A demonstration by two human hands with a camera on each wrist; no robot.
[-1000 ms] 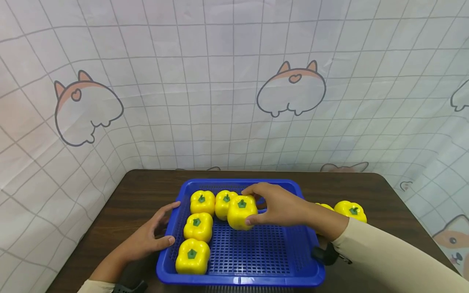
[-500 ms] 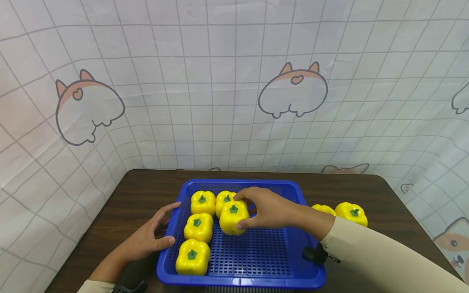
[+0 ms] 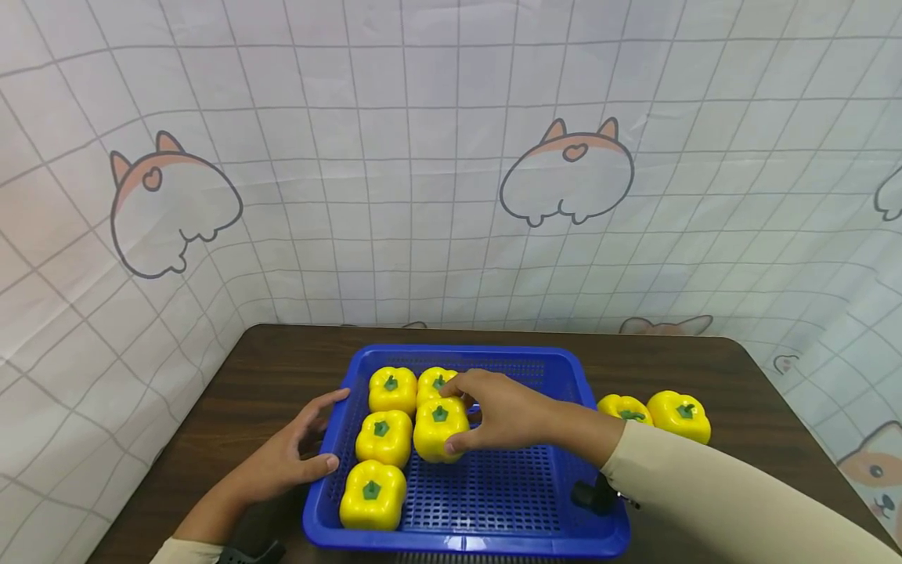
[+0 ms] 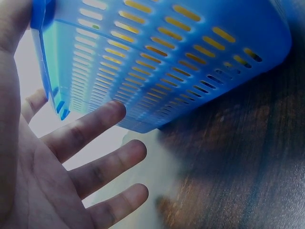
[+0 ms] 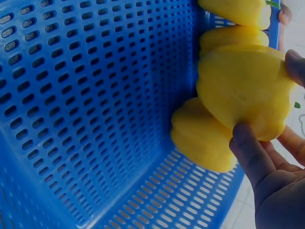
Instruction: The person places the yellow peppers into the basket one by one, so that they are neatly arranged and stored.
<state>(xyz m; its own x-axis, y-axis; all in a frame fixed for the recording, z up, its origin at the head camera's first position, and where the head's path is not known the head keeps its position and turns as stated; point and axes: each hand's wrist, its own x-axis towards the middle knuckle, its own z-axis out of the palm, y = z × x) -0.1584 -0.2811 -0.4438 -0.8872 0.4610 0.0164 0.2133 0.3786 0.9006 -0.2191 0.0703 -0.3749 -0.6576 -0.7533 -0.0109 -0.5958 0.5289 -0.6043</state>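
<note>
My right hand [image 3: 503,407] pinches a yellow bell pepper [image 3: 438,439] between thumb and fingers, inside the blue basket [image 3: 465,542]. That held pepper [image 5: 243,90] overlaps others behind it in the right wrist view. Three peppers line the basket's left side: one at the back [image 3: 393,392], one midway [image 3: 384,439] and one in front [image 3: 372,501]. Another pepper [image 3: 428,382], partly hidden by my right hand, sits beside the back one. At the basket's left rim rests my left hand [image 3: 285,454]; the left wrist view shows its fingers [image 4: 107,164] extended outside the slotted wall [image 4: 143,71].
Two more yellow peppers, one nearer [image 3: 623,407] and one farther right [image 3: 680,417], lie on the dark wooden table [image 3: 296,352] right of the basket, beside my right sleeve [image 3: 705,478]. A grid-patterned cloth [image 3: 437,258] with cartoon animals hangs behind the table.
My right hand has carried the held pepper left and toward me, from in front of the back pepper to beside the middle one of the left row. My left hand stays at the rim.
</note>
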